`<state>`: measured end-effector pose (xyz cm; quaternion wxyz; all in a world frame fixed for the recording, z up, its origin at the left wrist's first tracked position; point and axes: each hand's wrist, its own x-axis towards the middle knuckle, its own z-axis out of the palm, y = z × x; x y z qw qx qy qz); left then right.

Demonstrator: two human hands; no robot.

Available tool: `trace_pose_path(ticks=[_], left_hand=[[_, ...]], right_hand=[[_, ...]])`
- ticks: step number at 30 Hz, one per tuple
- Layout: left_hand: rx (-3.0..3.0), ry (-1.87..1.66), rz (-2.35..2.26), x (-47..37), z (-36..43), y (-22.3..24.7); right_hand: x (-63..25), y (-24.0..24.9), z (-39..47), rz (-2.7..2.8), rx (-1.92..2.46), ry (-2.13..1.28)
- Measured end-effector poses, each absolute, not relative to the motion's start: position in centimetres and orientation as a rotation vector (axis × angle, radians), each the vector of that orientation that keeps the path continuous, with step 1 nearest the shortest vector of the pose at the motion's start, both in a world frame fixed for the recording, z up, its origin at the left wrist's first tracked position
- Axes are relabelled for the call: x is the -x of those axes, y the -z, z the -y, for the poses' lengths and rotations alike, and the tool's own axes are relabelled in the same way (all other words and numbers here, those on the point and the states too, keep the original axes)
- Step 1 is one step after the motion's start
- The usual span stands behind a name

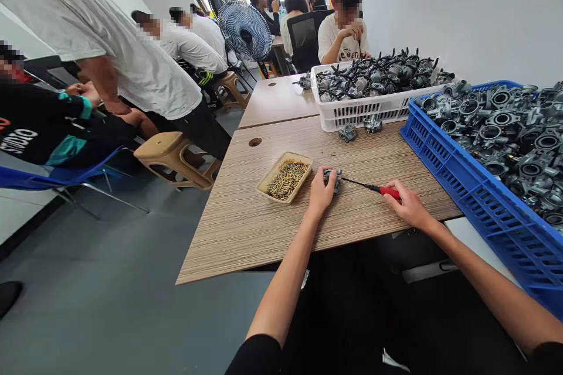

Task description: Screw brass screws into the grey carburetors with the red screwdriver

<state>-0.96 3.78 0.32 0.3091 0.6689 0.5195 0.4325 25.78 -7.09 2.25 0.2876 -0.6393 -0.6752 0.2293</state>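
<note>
"In the head view, where was the metal part (338, 183)?"

"At the tabletop (246, 228), in the left hand (323, 187), thumb and fingers curled closely round it."

"And the right hand (407, 205)?"

"Its fingers were wrapped about the red handle of a screwdriver (389, 191). The shaft ran leftward and slightly away, straight to the part, which lay left of that grip. The left hand was nearer the tip; whether the tip sat in a screw, I couldn't tell."

"Counts?"

"One screwdriver, one held part, one tray (296, 187) of brass-coloured pieces beyond counting. Two heaped baskets, one white (365, 115), one blue (466, 171). Just before the white one, two loose parts (347, 133)."
</note>
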Motion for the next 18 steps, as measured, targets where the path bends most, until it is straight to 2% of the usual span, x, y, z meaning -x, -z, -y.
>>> trace_pose_path(ticks=[18], left_hand=[[-1.766, -1.155, -1.370, 0.88, -3.79, -0.26]], right_hand=[[-25.84, -2.07, 7.06, 1.817, 1.674, -0.610]])
